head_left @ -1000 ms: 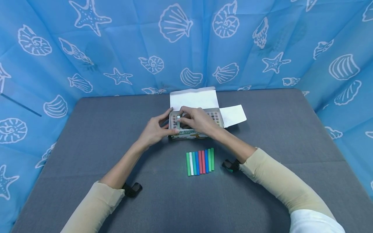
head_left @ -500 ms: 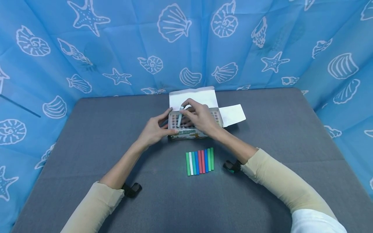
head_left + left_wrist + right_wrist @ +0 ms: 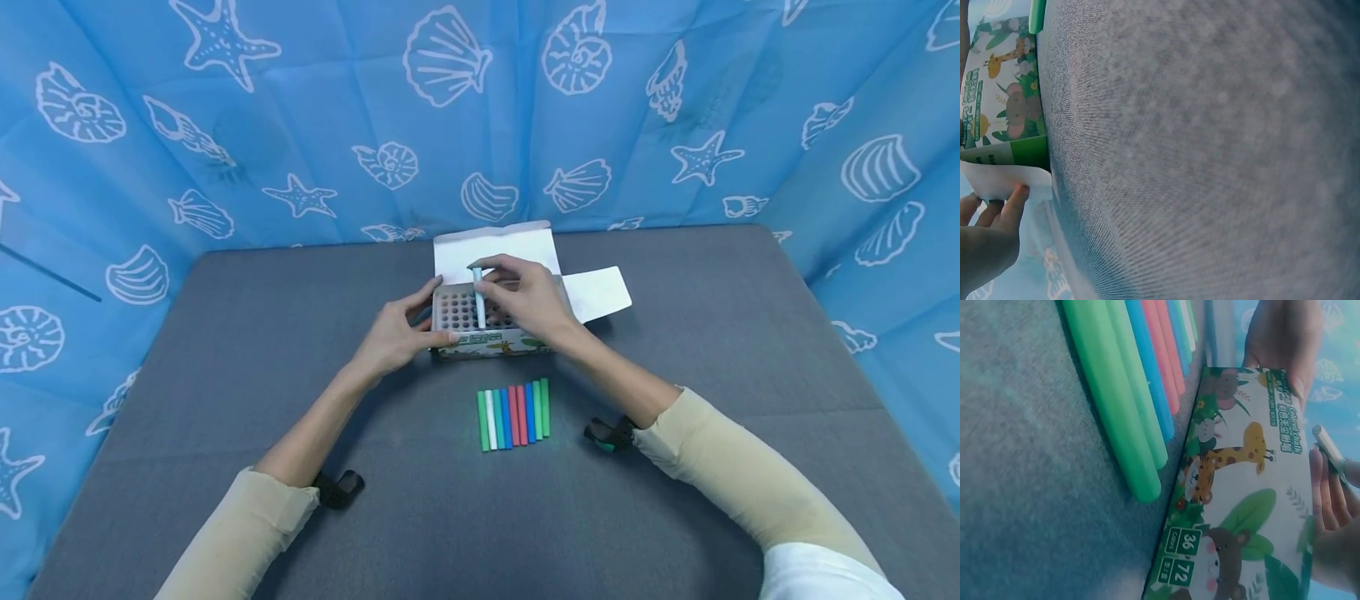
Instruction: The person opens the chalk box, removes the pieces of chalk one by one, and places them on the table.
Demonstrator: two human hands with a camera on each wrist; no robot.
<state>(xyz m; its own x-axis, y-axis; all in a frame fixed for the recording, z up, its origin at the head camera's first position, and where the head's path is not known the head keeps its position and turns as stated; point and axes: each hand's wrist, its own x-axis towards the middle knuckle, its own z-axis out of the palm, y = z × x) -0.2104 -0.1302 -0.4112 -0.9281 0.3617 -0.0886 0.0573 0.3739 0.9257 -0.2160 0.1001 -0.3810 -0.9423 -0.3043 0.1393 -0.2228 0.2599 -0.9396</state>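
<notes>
A white box of coloured chalk (image 3: pixel 480 343) with animal pictures on its front stands open, its rows of small round holes facing up. My left hand (image 3: pixel 401 333) grips the box's left end, thumb at the front edge and fingers round the side; in the left wrist view its fingers lie against a white side flap (image 3: pixel 1007 178). Over the holes, my right hand (image 3: pixel 528 304) pinches a pale chalk stick (image 3: pixel 478 300) held nearly upright, its lower end close over the holes. The right wrist view shows this stick's end (image 3: pixel 1329 442) behind the box front (image 3: pixel 1235 475).
In front of the box lies a side-by-side row of green, white, teal, blue and red chalk sticks (image 3: pixel 513 415). The box's white lid (image 3: pixel 491 252) leans up at the back, and a white flap (image 3: pixel 597 293) sticks out right. A blue shell-patterned curtain (image 3: pixel 480 125) hangs behind the grey table (image 3: pixel 300 283).
My right hand has lifted the pale chalk stick from the left part of the box and moved it right, turning it more upright. My left hand stays on the box.
</notes>
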